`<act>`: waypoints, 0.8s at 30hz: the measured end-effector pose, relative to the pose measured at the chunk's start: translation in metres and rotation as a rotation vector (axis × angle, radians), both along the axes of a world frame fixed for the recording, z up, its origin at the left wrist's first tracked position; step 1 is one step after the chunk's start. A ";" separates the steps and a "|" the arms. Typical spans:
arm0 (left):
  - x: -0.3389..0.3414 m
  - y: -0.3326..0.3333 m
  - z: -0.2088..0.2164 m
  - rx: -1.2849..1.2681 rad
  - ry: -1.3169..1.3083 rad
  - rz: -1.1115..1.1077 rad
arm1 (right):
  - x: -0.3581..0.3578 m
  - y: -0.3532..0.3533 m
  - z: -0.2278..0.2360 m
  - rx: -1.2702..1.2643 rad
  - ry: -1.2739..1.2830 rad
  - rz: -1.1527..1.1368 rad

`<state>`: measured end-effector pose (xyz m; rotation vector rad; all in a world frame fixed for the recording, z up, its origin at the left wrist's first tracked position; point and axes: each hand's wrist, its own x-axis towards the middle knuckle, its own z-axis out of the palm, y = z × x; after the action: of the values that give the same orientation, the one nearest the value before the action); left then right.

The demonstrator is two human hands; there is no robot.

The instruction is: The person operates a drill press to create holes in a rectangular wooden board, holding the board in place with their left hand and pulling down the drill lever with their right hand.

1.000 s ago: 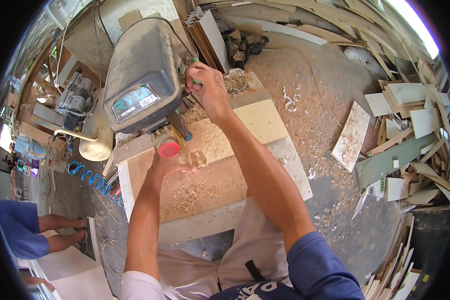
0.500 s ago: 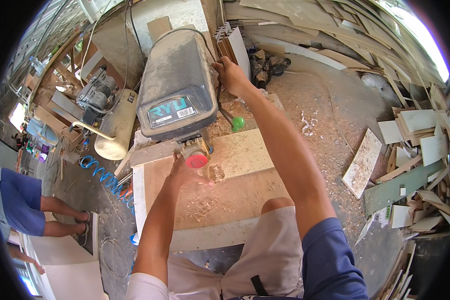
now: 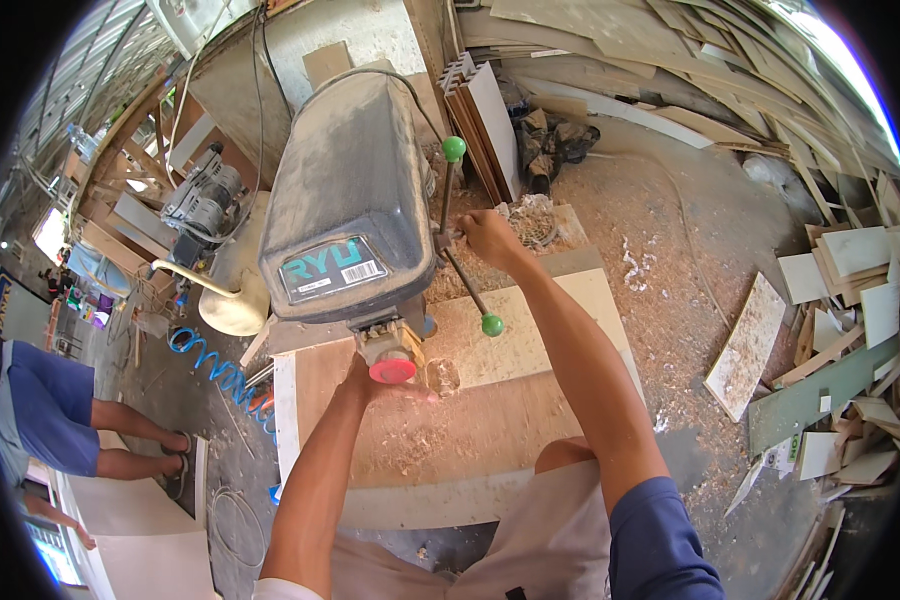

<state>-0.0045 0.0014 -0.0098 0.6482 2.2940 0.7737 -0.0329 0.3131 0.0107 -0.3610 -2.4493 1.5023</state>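
Note:
In front of me stands a drill press (image 3: 345, 190) with a dusty dark cover. Its feed handle (image 3: 463, 280) has spokes with green knobs, one up and one toward me. My right hand (image 3: 492, 238) is closed beside the hub, apparently around another spoke whose end the fingers hide. Under the press lies a wooden board (image 3: 470, 420) strewn with shavings, with a round hole (image 3: 442, 376) in it. My left hand (image 3: 370, 386) rests on the board, fingers stretched out to the right beneath a red round knob (image 3: 393, 371) that partly hides them.
At the left are an air compressor (image 3: 235, 300) and a coiled blue hose (image 3: 215, 365). A co-worker's legs (image 3: 135, 440) show at the far left. Wood offcuts (image 3: 860, 370) pile up at the right, with a loose board (image 3: 745, 345) on the shaving-strewn floor.
My right hand has come down toward me, and the feed handle has turned, its near knob swinging closer and another green knob showing above. The left hand stays by the red knob.

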 end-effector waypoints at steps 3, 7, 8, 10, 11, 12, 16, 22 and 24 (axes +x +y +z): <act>0.004 0.006 0.007 -0.057 0.051 -0.010 | 0.000 0.003 0.003 -0.035 -0.008 0.021; 0.004 0.010 0.010 -0.076 0.062 -0.061 | 0.001 0.010 0.012 0.061 0.002 0.011; 0.004 0.009 0.009 -0.049 0.091 -0.053 | -0.002 0.011 0.012 0.089 -0.003 0.012; 0.009 0.006 0.005 -0.004 0.136 -0.041 | -0.004 0.012 0.015 0.139 0.008 0.009; 0.003 0.008 0.005 -0.096 0.098 -0.046 | -0.008 0.014 0.018 0.166 0.032 0.007; 0.000 0.006 0.004 -0.124 0.058 -0.089 | -0.009 0.013 0.020 0.189 0.052 0.009; -0.007 -0.001 -0.010 -0.173 0.010 -0.174 | -0.008 0.008 0.031 0.152 0.061 -0.011; 0.006 0.004 0.000 0.011 0.128 0.017 | -0.015 0.013 0.057 -0.031 0.215 -0.059; -0.002 -0.002 -0.008 -0.049 0.128 -0.035 | -0.019 0.009 0.074 -0.025 0.196 -0.083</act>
<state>-0.0065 -0.0010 -0.0181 0.7321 2.4028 0.6751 -0.0523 0.3221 0.0846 -0.3001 -2.2386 1.4619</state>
